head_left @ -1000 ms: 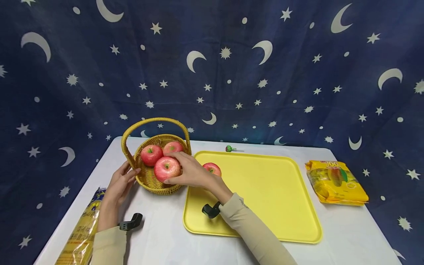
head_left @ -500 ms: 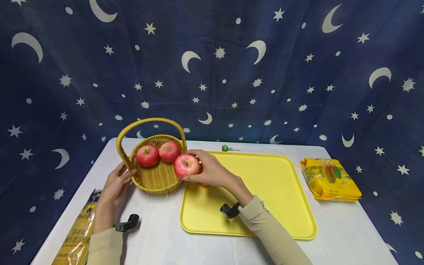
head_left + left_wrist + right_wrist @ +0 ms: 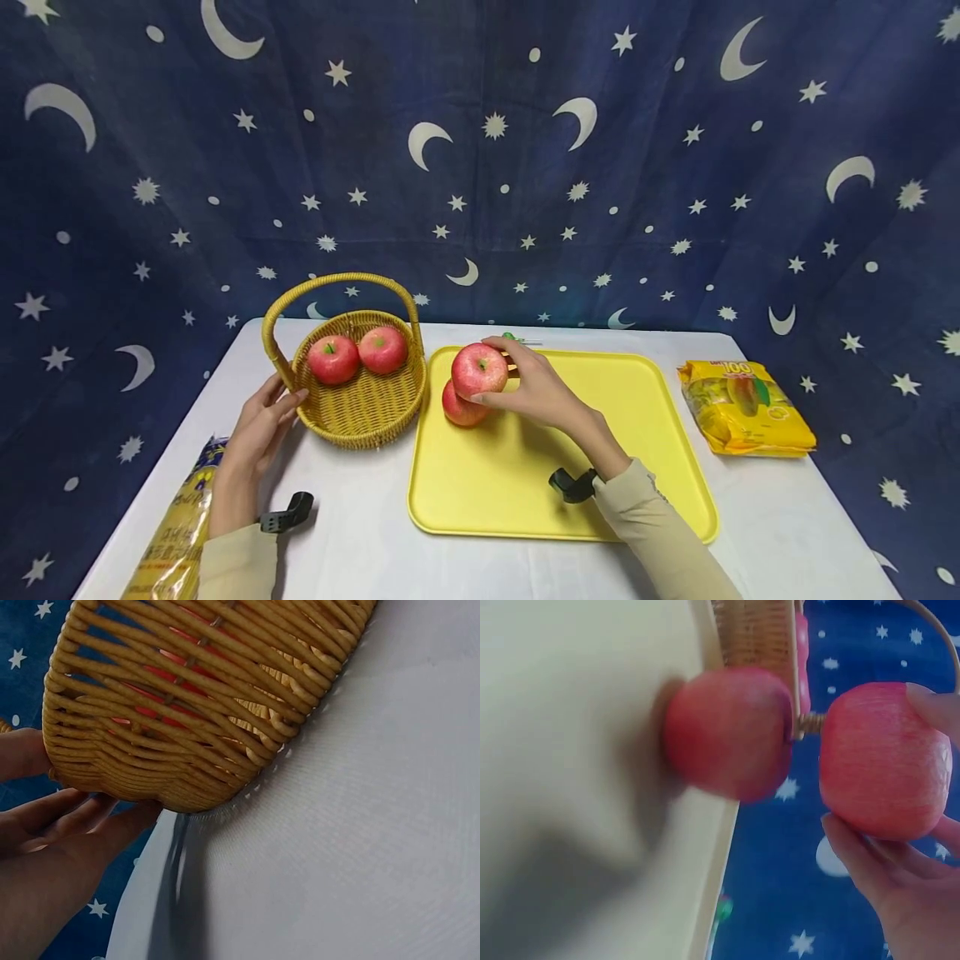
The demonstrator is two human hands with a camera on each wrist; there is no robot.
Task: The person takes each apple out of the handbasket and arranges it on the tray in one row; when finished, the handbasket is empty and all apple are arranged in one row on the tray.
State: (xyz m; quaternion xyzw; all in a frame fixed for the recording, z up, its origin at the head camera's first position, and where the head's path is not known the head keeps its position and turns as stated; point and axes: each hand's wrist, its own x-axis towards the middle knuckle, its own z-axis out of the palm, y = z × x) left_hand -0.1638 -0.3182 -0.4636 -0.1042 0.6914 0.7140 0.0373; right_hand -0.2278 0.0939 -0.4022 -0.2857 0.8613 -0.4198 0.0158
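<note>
My right hand (image 3: 536,385) holds a red apple (image 3: 480,370) between thumb and fingers, raised over the yellow tray (image 3: 592,450). In the right wrist view this held apple (image 3: 885,761) is apart from another apple (image 3: 731,735), which rests on the tray. In the head view the held apple partly covers that resting apple (image 3: 461,408). My left hand (image 3: 258,425) grips the left rim of a wicker basket (image 3: 367,417), thumb over the edge and fingers against the outer wall. Two apples (image 3: 333,360) sit inside the basket, towards its back.
A yellow candy bag (image 3: 746,408) lies right of the tray. Along the left table edge is a long yellow packet (image 3: 176,529). A green lollipop (image 3: 510,336) lies behind the tray, partly hidden by my right hand. A dark starry cloth (image 3: 495,167) hangs behind the table.
My right hand has carried the apple out of the basket and rightward to above the tray. My left hand has stayed on the basket rim. The head view has shifted slightly.
</note>
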